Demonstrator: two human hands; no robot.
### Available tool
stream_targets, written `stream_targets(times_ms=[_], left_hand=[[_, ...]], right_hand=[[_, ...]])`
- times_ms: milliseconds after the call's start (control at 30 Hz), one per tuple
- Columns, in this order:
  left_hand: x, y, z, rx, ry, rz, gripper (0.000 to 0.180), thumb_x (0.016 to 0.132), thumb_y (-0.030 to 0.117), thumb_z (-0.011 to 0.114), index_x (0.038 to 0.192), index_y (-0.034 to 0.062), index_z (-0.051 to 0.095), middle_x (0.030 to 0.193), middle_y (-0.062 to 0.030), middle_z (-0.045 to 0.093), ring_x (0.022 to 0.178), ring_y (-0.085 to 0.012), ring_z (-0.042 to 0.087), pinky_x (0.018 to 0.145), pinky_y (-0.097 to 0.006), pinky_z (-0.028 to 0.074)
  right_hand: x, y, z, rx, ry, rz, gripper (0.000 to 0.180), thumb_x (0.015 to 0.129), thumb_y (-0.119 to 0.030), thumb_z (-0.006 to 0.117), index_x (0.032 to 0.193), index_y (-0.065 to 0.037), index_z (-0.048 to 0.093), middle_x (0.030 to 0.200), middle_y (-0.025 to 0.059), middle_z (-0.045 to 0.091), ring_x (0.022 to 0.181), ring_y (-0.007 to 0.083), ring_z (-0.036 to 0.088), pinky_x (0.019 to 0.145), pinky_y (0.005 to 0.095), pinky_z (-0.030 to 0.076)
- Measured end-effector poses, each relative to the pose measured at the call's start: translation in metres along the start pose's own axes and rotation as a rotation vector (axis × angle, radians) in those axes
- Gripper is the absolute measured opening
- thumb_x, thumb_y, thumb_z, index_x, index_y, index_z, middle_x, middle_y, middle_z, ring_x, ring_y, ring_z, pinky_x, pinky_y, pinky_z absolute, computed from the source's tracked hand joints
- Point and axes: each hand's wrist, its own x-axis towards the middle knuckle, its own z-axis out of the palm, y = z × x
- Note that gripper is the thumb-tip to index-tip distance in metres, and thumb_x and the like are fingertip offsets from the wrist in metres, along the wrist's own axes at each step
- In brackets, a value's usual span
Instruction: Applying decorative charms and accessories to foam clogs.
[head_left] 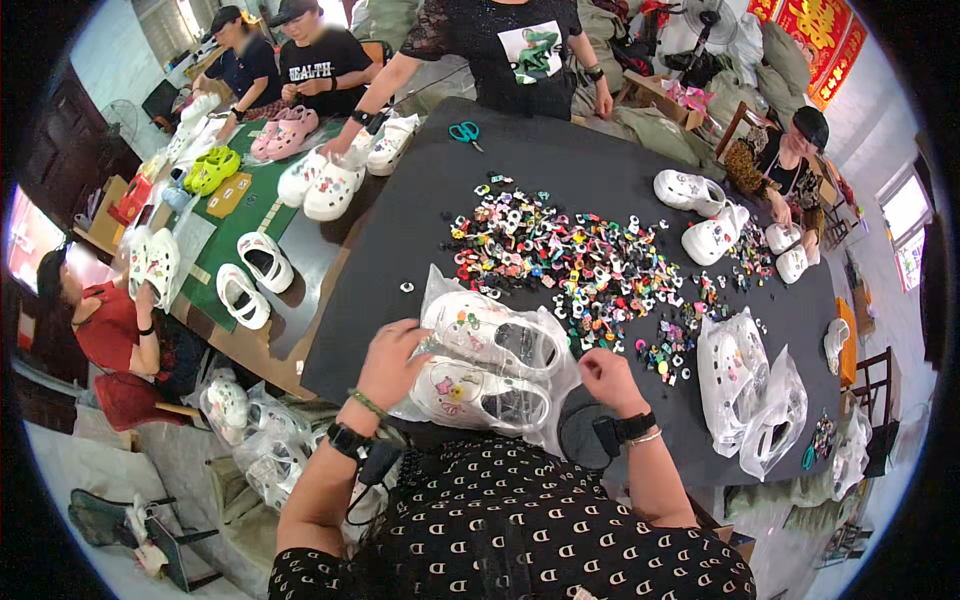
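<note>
In front of me on the dark table lies a pair of white clogs (462,392) in a clear plastic bag (434,290). Colourful charms decorate their toes, which point left. At the toe end is my left hand (392,362), its fingers stretched out and apart against the bag. My right hand (612,382) is by the heel end, fingers curled together at the bag's edge. Whatever lies between those fingertips is too small to make out. Just beyond the clogs spreads a large heap of small colourful shoe charms (560,250).
Bagged white clogs (732,375) lie to the right; more white clogs (715,235) stand beyond. Teal scissors (465,132) rest at the far side. Several people work around the tables. A green-topped table (222,285) at left bears more clogs.
</note>
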Motion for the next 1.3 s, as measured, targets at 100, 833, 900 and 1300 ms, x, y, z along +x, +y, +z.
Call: stream_targets(times_ms=[100, 833, 900, 1300], left_hand=[[-0.038, -0.034, 0.020, -0.032, 0.115, -0.264, 0.037, 0.075, 0.017, 0.071, 0.108, 0.0044, 0.061, 0.109, -0.0172, 0.060, 0.100, -0.0372, 0.055, 0.088, -0.043, 0.045], [-0.074, -0.034, 0.074, -0.332, 0.029, -0.838, 0.045, 0.090, 0.039, 0.052, 0.110, 0.0008, 0.062, 0.101, -0.0211, 0.065, 0.097, -0.0349, 0.062, 0.084, -0.041, 0.048], [-0.072, -0.036, 0.074, -0.278, 0.019, -0.838, 0.048, 0.091, 0.043, 0.049, 0.107, 0.0005, 0.063, 0.100, -0.0205, 0.066, 0.096, -0.0358, 0.062, 0.085, -0.041, 0.047], [-0.063, -0.057, 0.072, -0.692, 0.066, -1.041, 0.061, 0.092, 0.053, 0.045, 0.104, -0.0035, 0.064, 0.100, -0.0156, 0.067, 0.098, -0.0243, 0.061, 0.087, -0.034, 0.044]], right_hand=[[-0.005, -0.027, 0.003, -0.063, -0.161, -0.264, 0.013, 0.077, -0.015, 0.064, 0.080, -0.002, 0.061, 0.075, 0.0139, 0.059, 0.072, 0.0324, 0.060, 0.066, 0.0385, 0.049], [0.043, -0.021, 0.088, -0.451, -0.339, -0.462, 0.083, 0.065, -0.046, 0.076, 0.128, -0.002, 0.045, 0.122, 0.0217, 0.051, 0.114, 0.0388, 0.050, 0.099, 0.0470, 0.039], [0.045, -0.019, 0.091, -0.356, -0.348, -0.480, 0.086, 0.066, -0.046, 0.075, 0.130, -0.001, 0.041, 0.124, 0.0223, 0.050, 0.114, 0.0385, 0.050, 0.099, 0.0470, 0.039], [0.032, -0.023, 0.078, -0.244, -0.208, -0.670, 0.035, 0.073, -0.022, 0.065, 0.105, -0.010, 0.060, 0.104, 0.0122, 0.062, 0.097, 0.0328, 0.059, 0.085, 0.0445, 0.049]])
